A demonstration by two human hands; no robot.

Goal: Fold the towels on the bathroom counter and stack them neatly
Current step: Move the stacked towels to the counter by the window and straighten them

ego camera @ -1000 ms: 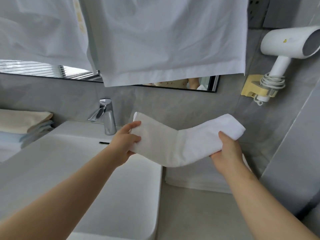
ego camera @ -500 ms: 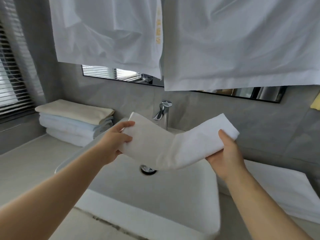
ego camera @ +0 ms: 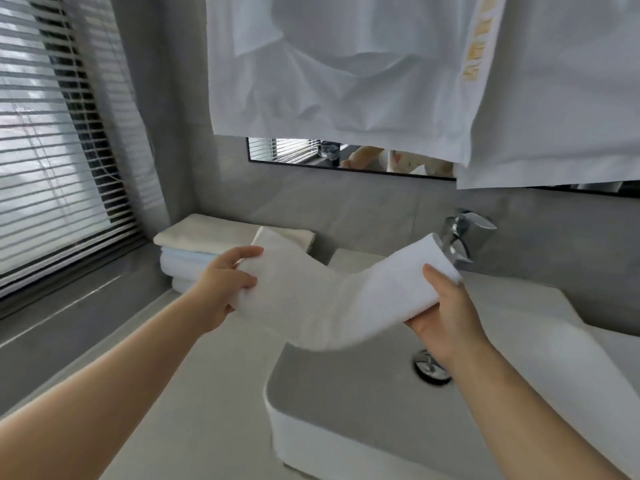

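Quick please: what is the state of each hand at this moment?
Left hand: closed, fingers gripping the left end of the folded white towel.
Right hand: closed, gripping the towel's right end.

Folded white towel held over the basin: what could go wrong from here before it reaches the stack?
1. The folded white towel sags between the left hand and right hand, so its fold may slip open.
2. It hangs over the sink; a drop would land it in the basin.
3. The towel stack sits beside the wall, so a careless set-down could skew it.
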